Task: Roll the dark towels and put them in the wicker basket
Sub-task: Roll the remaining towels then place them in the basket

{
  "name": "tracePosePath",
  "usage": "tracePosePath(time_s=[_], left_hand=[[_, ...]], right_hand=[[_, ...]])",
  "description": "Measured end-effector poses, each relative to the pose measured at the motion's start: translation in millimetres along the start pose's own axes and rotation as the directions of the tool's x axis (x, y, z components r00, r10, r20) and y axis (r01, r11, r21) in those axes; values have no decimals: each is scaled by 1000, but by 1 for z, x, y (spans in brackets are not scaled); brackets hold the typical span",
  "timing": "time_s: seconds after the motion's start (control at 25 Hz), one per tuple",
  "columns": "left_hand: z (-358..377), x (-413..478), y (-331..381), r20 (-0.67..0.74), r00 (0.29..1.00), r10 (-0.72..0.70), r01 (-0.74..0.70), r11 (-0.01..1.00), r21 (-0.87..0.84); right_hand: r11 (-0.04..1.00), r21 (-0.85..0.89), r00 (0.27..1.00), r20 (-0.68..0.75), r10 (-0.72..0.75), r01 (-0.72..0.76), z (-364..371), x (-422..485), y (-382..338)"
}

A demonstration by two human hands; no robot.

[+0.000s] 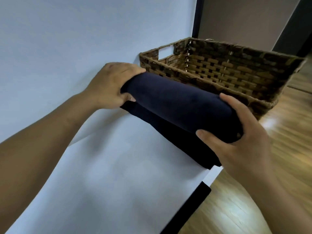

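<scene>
A rolled dark navy towel (182, 105) is held crosswise just in front of the wicker basket (236, 70), its length running along the basket's near wall. It is outside the basket, on the viewer's side of the near rim. Whether it touches that wall cannot be told from this angle.

The left hand (111, 86) grips the roll's end by the basket's left near corner. Its fingers are curled over the top of the end and the thumb is tucked against the side facing the viewer. The right hand (236, 132) cups the opposite end by the basket's right near corner, with the thumb pressed across the roll's near face and the fingers wrapped over the top.

Under the roll, and also in front of the basket, lies a flat folded dark towel (179, 142). Its edge shows below the roll on both sides. Whether the roll rests on it or is lifted clear is not certain.

Basket and folded towel both sit on a white tabletop (109, 174) that spreads out to the basket's left and in front of it. A dark edge strip (190, 205) runs along the table's border below the basket, and wooden flooring (287, 135) lies to the basket's right.
</scene>
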State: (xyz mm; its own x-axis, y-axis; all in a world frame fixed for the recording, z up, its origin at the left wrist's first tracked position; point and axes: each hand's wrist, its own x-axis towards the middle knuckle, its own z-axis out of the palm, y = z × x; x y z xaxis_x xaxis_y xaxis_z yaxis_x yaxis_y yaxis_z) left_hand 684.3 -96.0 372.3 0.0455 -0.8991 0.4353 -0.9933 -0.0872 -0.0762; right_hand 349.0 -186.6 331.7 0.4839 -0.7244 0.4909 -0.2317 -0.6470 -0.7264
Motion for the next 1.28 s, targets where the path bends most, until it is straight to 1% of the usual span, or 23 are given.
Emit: tracePosePath(time_s=[0.08, 0.16, 0.24, 0.28, 0.36, 0.44, 0.48, 0.6, 0.68, 0.84, 0.96, 1.0, 1.08, 1.16, 1.28], left_hand=[[-4, 23, 4, 42, 999, 24, -22, 999, -45], [-5, 43, 7, 65, 995, 74, -70, 996, -63], [4, 46, 5, 23, 995, 101, -100, 994, -41], [15, 42, 2, -24, 995, 92, -93, 995, -30], [46, 29, 1, -188, 980, 60, -69, 997, -42], [76, 20, 1, -367, 929, 36, -49, 998, -25], [85, 19, 1, -424, 905, 31, -39, 999, -10], [100, 19, 6, -534, 846, 15, -23, 1000, -9], [101, 14, 6, -587, 809, 23, -40, 999, -15], [91, 23, -6, -576, 792, 201, -176, 979, 100], [108, 34, -14, -644, 741, 191, -189, 979, 73], [113, 35, -14, -649, 738, 182, -178, 981, 74], [117, 32, -11, -633, 756, 164, -148, 986, 79], [107, 27, -11, -579, 800, 158, -154, 986, 58], [67, 23, 3, -399, 897, 192, -172, 981, 85]], right_hand=[[999, -6, 998, -31, 48, -49, 3, 3, 6], [998, -51, 996, -84, 22, -27, 5, -1, 10], [998, -55, 993, -119, -14, 8, 5, -2, 12], [996, -75, 989, -133, -62, 52, 8, 0, 14], [975, -171, 971, -167, -169, 140, 18, 2, 25], [954, -237, 947, -216, -237, 185, 31, 1, 36], [940, -255, 937, -207, -281, 226, 33, 1, 41], [865, -310, 888, -115, -445, 394, 29, 0, 50], [825, -315, 856, -69, -512, 469, 26, -3, 50], [813, -322, 837, -97, -539, 486, 22, 4, 55], [792, -354, 821, -103, -561, 496, 30, 11, 78], [790, -343, 813, -111, -571, 508, 34, 12, 85], [790, -301, 803, -113, -586, 534, 38, 12, 91], [793, -281, 803, -110, -586, 540, 36, 13, 91], [815, -289, 828, -111, -549, 502, 34, 12, 77]])
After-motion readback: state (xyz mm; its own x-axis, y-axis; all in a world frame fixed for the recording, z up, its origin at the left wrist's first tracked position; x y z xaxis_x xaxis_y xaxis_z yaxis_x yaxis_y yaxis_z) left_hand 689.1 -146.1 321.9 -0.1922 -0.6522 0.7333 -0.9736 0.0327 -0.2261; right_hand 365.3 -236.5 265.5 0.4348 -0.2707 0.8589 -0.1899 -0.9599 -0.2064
